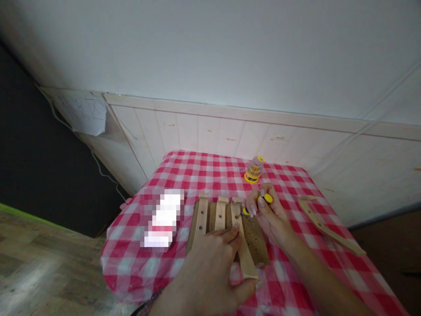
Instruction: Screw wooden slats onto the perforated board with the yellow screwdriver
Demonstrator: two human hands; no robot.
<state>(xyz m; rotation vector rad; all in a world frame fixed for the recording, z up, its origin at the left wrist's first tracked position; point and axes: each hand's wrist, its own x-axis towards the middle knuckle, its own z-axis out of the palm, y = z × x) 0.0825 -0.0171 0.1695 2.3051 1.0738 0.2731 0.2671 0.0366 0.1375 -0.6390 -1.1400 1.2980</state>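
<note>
My right hand [271,213] is closed around a small screwdriver [269,199] with a yellow and black handle. Its tip points at a screw hole in the rightmost light wooden strip [248,262]. My left hand [213,267] presses that strip down, fingertips on top and thumb by its near end. Two more curved strips, a left one [203,208] and a middle one [221,210], lie alongside it on a darker wooden board [256,237]. Dark screws or holes show in them. My left hand and forearm hide their near ends.
A clear screwdriver-bit case [254,170] with a yellow base stands toward the back of the checked tablecloth [204,169]. Another curved wooden strip [329,228] lies at the right. A blurred-out white object [164,219] is at the left. The wall [223,136] borders the table's far side.
</note>
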